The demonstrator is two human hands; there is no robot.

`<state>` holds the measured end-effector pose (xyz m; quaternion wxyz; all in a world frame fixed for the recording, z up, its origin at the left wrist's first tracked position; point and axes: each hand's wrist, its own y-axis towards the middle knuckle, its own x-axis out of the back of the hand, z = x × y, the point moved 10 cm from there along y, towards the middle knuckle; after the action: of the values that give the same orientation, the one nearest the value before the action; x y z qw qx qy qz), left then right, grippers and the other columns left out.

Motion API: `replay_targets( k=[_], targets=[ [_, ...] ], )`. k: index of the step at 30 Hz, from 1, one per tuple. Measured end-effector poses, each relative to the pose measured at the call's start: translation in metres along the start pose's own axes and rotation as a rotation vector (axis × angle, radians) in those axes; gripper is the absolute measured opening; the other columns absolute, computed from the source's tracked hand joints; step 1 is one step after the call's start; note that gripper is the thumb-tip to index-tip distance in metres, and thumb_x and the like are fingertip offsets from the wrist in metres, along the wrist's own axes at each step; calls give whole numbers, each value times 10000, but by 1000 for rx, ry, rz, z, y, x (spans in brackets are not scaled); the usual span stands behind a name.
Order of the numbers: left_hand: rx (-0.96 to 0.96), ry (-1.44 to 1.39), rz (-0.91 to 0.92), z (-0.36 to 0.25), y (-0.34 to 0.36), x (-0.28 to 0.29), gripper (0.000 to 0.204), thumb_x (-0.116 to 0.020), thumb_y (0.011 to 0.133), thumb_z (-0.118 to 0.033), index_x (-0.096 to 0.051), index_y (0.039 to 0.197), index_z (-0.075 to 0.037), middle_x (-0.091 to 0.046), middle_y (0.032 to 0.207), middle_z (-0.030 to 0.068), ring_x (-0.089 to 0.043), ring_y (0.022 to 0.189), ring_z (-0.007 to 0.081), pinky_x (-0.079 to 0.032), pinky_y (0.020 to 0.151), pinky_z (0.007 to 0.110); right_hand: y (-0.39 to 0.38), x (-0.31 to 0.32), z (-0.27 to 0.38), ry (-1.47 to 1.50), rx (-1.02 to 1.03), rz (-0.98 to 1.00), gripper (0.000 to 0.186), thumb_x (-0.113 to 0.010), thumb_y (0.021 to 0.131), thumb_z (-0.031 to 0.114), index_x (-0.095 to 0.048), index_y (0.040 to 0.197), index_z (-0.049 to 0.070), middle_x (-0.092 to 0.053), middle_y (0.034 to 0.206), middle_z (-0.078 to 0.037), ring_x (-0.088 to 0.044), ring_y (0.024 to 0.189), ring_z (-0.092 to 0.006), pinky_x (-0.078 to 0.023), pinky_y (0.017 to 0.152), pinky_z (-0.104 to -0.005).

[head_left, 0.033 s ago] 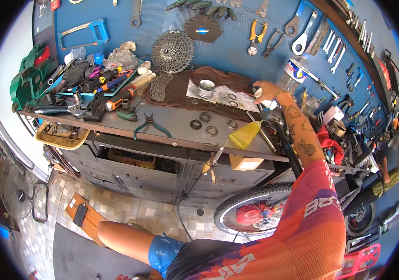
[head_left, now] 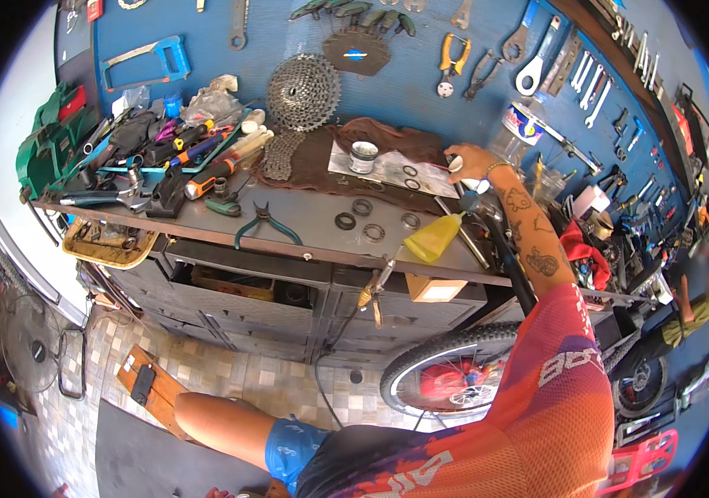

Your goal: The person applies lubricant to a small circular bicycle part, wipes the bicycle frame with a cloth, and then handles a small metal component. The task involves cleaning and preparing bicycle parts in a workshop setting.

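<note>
Brown cloth (head_left: 388, 137) covers the back of a grey metal bench (head_left: 321, 213) in a crowded workshop, probably spread there to keep grime off the surface, as a person in an orange and purple sleeve (head_left: 566, 349) reaches across it. Seen from beside the bench, the right hand (head_left: 477, 159) has its fingers curled around a white round-ended item (head_left: 455, 164), apparently pinched between thumb and fingers, a hold that would suit something small and smooth. The item sits at the fingertips, on the palm's left, just beside the right end of a paper sheet (head_left: 392, 172); whether it touches the cloth cannot be told, nor whether the white patch under the palm belongs to it. Near the paper's left end stands an open tin (head_left: 363, 158), its mouth up, perhaps so the contents stay within reach without spilling. Two dark rings (head_left: 412, 170) lie flat on the paper, and more metal rings (head_left: 374, 232) rest spaced out on the bench, likely to stop them rolling or mixing. At the lower edge, a sliver of skin may be the left hand (head_left: 218, 493), too cut off for its grip to be judged.
</note>
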<state>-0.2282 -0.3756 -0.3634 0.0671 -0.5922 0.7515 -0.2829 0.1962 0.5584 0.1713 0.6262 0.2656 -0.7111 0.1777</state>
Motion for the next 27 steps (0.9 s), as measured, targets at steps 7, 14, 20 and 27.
replay_targets(
  k=[7,14,20,27],
  targets=[
    [-38,-20,58,-11,32,-35,335,-626,1050,-151,-656,1338,18,-752,1091,209,-751,885,291,-639,712,383,0,8,22,17,-28,-178,230,-830,837,356,-845,939,150,-727,1107,-125,-692,1101,-365,-561,957,-482],
    [-44,12,111,-13,33,-66,337,-633,1024,-117,-668,1327,25,-757,1073,200,-754,868,268,-634,690,361,-59,32,-67,630,-247,-620,212,-837,888,280,-857,1017,112,-816,947,-58,-752,869,-157,-566,791,-323],
    [-67,71,120,-20,34,-58,326,-633,1032,-127,-670,1314,32,-759,1056,204,-756,844,267,-639,672,369,-84,-8,-81,1283,-252,-675,216,-820,964,184,-826,1102,18,-806,1040,-51,-717,923,-99,-544,849,-248],
    [-85,62,138,-22,38,-63,318,-625,1048,-137,-664,1314,35,-761,1038,203,-759,843,265,-644,672,374,-113,2,-80,938,-350,-712,269,-784,967,261,-842,1105,38,-808,1159,-106,-732,1040,-155,-541,945,-298]
  ],
)
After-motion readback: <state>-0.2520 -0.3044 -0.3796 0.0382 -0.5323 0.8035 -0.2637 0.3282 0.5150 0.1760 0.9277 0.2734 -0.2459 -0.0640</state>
